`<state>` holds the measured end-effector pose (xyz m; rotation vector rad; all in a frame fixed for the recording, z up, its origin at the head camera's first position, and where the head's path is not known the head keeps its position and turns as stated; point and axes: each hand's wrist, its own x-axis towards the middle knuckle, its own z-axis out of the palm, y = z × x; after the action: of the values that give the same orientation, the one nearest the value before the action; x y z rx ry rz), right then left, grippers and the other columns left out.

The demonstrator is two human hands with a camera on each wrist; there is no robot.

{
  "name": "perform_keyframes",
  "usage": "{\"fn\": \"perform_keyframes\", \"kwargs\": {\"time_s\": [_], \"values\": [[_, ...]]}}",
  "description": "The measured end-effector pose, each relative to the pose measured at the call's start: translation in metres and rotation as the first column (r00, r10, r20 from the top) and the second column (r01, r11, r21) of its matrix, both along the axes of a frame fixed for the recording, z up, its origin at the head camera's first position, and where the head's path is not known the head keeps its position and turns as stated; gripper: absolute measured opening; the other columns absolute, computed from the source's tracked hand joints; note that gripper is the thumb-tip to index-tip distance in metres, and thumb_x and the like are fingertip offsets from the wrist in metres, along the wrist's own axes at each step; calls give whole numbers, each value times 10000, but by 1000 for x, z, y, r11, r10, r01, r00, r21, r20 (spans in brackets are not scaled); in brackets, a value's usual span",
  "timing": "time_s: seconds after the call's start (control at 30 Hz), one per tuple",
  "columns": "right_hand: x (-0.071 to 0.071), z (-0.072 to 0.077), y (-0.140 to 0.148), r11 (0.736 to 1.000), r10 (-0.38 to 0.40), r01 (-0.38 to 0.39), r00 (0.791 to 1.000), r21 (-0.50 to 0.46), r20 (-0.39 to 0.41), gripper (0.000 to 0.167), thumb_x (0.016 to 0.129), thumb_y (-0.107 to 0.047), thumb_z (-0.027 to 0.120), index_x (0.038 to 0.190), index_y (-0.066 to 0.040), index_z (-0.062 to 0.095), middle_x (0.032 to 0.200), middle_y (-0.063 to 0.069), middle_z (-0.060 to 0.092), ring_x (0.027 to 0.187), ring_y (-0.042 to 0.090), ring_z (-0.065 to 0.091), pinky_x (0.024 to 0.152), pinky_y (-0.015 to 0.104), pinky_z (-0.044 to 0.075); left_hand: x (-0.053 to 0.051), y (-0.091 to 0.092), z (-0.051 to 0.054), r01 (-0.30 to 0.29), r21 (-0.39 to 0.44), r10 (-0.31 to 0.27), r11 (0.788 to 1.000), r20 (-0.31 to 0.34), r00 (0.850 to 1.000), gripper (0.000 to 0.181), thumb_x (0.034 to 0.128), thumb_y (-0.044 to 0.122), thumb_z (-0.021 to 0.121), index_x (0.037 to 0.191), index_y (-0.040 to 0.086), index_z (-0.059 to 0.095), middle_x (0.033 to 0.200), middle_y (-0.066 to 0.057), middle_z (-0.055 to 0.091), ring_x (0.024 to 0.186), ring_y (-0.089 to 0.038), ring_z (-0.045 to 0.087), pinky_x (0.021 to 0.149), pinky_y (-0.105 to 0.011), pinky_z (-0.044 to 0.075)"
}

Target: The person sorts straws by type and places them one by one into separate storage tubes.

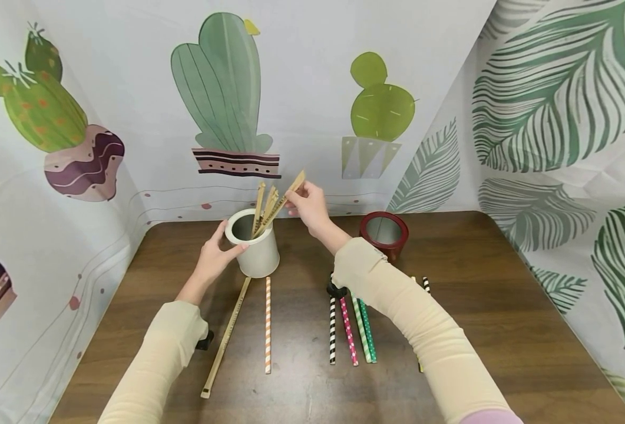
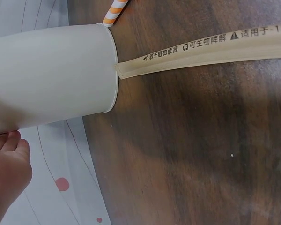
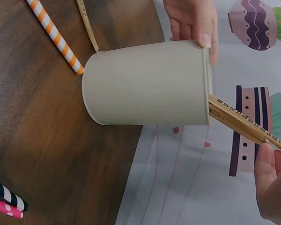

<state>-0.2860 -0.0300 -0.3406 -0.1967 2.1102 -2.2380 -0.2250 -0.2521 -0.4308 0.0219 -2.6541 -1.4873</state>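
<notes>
A white can (image 1: 263, 257) stands on the table, and my left hand (image 1: 212, 260) holds it by the rim, thumb at the near side and fingers at the far side. Between thumb and fingers, my right hand (image 1: 312, 207) pinches a paper-wrapped straw (image 1: 296, 184) that slants down into the can's mouth. Several other wrapped straws (image 1: 258, 203) lean inside the can; their lower ends are hidden. In the right wrist view, the can (image 3: 145, 86) shows with the straws (image 3: 236, 119) sticking out of its mouth. Another wrapped straw (image 2: 192, 54) lies on the table by the can's base.
An orange-striped straw (image 1: 268, 327) lies just in front of the white can. Toward the right are a black-striped straw (image 1: 333, 335), a pink dotted straw (image 1: 349, 333) and green straws (image 1: 364, 330). A dark red can (image 1: 394, 249) stands at the back right, beyond my right forearm. Patterned cloth hangs behind the table.
</notes>
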Motion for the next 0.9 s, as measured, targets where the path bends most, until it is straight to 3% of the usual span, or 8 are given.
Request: {"fn": "perform_keyframes", "kwargs": {"time_s": [0.27, 0.53, 0.7, 0.8, 0.9], "values": [[0, -8, -6, 998, 38, -40, 999, 56, 25, 124, 857, -87, 548, 910, 21, 575, 727, 10, 551, 620, 115, 567, 541, 220, 509, 0, 0, 1, -1, -7, 1, 1000, -1, 1000, 877, 766, 365, 661, 1429, 135, 136, 1462, -118, 191, 1328, -287, 223, 1082, -436, 201], [1, -14, -13, 990, 87, -90, 996, 108, 31, 158, 858, -115, 557, 927, 21, 598, 737, 5, 564, 603, 108, 557, 600, 307, 530, 0, 0, 1, -7, -12, 7, 1000, 19, 1000, 884, 764, 390, 658, 1432, 164, 124, 1461, -106, 202, 1319, -295, 247, 1066, -450, 231], [4, -19, -17, 984, 92, -94, 996, 154, 17, 174, 856, -121, 558, 933, 24, 617, 728, 51, 588, 609, 163, 581, 543, 241, 503, -1, 0, 0, -7, -11, 7, 1000, 17, 1000, 887, 764, 394, 656, 1433, 168, 119, 1466, -95, 190, 1324, -296, 236, 1068, -456, 223], [5, -24, -20, 977, 100, -99, 995, 188, 7, 180, 852, -122, 561, 933, 24, 629, 752, 101, 615, 644, 218, 600, 569, 283, 520, -1, 0, -1, -6, -5, 6, 1000, 10, 1000, 884, 763, 390, 658, 1432, 166, 125, 1467, -94, 188, 1325, -296, 232, 1070, -455, 220], [7, -28, -23, 969, 109, -104, 994, 225, -9, 178, 846, -120, 564, 927, 21, 635, 786, 160, 634, 592, 174, 586, 618, 361, 533, -2, -1, -2, 5, 3, -5, 1000, 7, 1000, 880, 769, 375, 656, 1432, 159, 119, 1469, -100, 179, 1327, -295, 223, 1072, -451, 217]]}}
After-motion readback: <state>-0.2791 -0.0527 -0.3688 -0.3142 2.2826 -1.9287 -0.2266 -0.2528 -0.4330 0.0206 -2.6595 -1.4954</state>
